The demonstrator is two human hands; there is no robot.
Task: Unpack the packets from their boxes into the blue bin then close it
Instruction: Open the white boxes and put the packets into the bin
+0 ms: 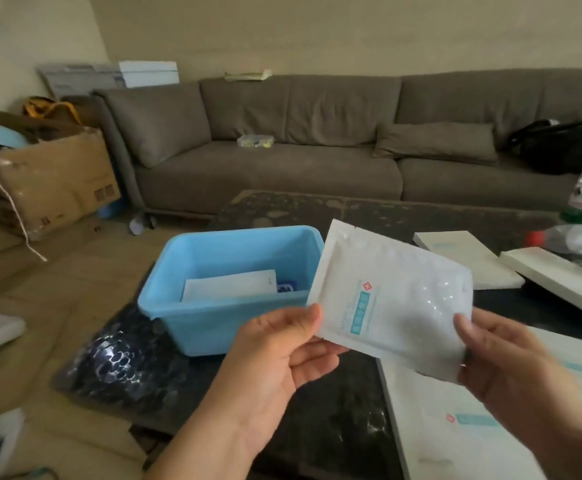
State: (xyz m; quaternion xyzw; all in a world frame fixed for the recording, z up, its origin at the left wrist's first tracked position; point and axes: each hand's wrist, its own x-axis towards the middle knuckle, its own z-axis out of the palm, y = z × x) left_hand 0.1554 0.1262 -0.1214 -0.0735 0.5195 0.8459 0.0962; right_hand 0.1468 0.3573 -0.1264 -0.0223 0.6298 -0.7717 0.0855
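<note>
Packet (pixel 391 299) pinched by both hands; print illegible

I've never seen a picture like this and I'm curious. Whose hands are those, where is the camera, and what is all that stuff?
The camera sits on a person's head and looks forward and down, so you see their own two hands. No robot is here. Both hands hold one white packet up in the air: the left hand pinches its left edge and the right hand its right edge. Just behind and to the left stands the blue bin, open, on a dark table. Another white packet already lies inside it. Flat white boxes lie on the table to the right, and one more lies near the right hand. Far behind is a grey sofa.
</note>
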